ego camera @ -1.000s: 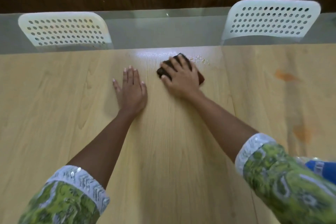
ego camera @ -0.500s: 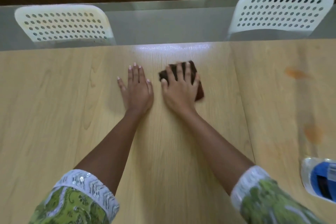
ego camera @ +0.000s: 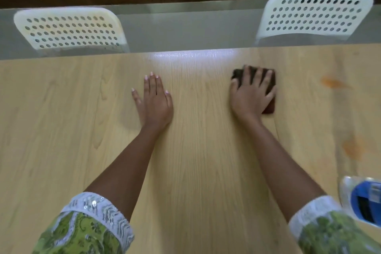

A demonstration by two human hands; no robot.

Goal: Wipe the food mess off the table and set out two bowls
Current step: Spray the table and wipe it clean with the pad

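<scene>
Brown cloth (ego camera: pixel 270 88) has slid right under the flat right hand (ego camera: pixel 250 97); left hand (ego camera: pixel 154 103) stays flat.

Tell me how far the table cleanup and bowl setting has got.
Done: the wood around the left hand, which rests flat on the table, shows no mess. In hand: the right hand presses a dark cloth flat to the table. Left: two orange stains, one beside the cloth and one nearer. No bowls are in view.

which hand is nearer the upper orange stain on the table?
Right. The right hand, pressing the dark cloth, sits just left of the orange stain; the left hand lies flat, much farther left.
</scene>
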